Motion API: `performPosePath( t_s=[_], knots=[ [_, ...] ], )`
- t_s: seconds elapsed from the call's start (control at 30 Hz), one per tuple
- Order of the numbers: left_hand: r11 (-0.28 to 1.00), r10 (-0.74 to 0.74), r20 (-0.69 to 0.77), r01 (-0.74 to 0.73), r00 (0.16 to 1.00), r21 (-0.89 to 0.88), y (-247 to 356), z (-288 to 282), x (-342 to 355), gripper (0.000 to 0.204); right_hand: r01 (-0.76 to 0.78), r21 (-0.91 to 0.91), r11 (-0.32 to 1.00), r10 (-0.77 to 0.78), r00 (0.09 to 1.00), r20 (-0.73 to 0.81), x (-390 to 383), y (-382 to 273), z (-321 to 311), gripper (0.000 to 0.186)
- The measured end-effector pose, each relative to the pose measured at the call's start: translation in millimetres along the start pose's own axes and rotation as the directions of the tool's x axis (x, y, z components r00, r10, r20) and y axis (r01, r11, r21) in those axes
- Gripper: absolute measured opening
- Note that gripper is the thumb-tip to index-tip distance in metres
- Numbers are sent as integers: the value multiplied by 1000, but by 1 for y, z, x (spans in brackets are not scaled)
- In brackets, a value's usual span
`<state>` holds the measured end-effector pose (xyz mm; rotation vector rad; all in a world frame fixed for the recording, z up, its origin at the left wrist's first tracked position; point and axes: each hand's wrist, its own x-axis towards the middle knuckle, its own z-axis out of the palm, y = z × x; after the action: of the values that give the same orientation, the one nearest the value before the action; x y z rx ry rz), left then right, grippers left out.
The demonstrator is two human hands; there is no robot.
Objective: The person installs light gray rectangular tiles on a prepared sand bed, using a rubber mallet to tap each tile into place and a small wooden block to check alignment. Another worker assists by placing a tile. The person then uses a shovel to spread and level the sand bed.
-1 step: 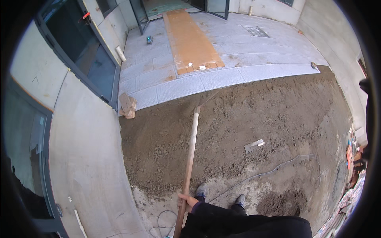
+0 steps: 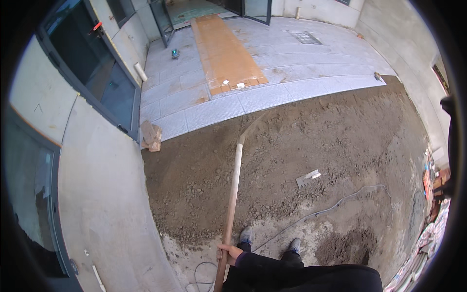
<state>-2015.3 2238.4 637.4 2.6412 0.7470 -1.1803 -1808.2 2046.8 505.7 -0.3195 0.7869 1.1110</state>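
My right hand (image 2: 228, 252) is wrapped round a long wooden pole (image 2: 233, 190), near the lower edge. The pole reaches forward to a narrow, dirt-coloured head (image 2: 250, 127) in grey-brown sandy mortar (image 2: 189, 170), just short of the paved strip's edge (image 2: 214, 117). My left hand does not show; my dark clothing covers the bottom middle. My shoes (image 2: 245, 234) stand on a rougher, partly bare patch. A notched trowel (image 2: 306, 179) with a pale handle lies on the mortar to the right, beside a thin cable (image 2: 340, 200).
Left are a wall (image 2: 102, 204) and glass doors (image 2: 87, 63); bricks (image 2: 151, 136) sit by the paving's corner. An orange-brown board strip (image 2: 221, 53) runs to open doors at the back, near a grate (image 2: 304, 38). Piled materials (image 2: 433, 199) line the right wall.
The pole's far end has moved slightly back toward me across the mortar. The surroundings have shifted a little up and left in the view.
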Motion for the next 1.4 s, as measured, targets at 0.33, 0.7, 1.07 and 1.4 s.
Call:
performPosePath(
  t_s=[0.33,0.7,1.07,1.4],
  knots=[
    [700,451,79,-407,889,588,102,-211,79,31,327,108,939,-230,829,-509,68,3,-113,52],
    [244,658,290,-561,695,791,302,-184,-11,33,639,738,219,-138,769,-625,43,58,-245,44],
    [42,574,518,-655,634,755,435,62,-127,36,850,439,291,14,455,-890,-250,67,-686,39],
    [265,381,510,-619,771,739,374,116,-115,39,857,504,105,-36,510,-860,-317,81,-766,35]
  ],
)
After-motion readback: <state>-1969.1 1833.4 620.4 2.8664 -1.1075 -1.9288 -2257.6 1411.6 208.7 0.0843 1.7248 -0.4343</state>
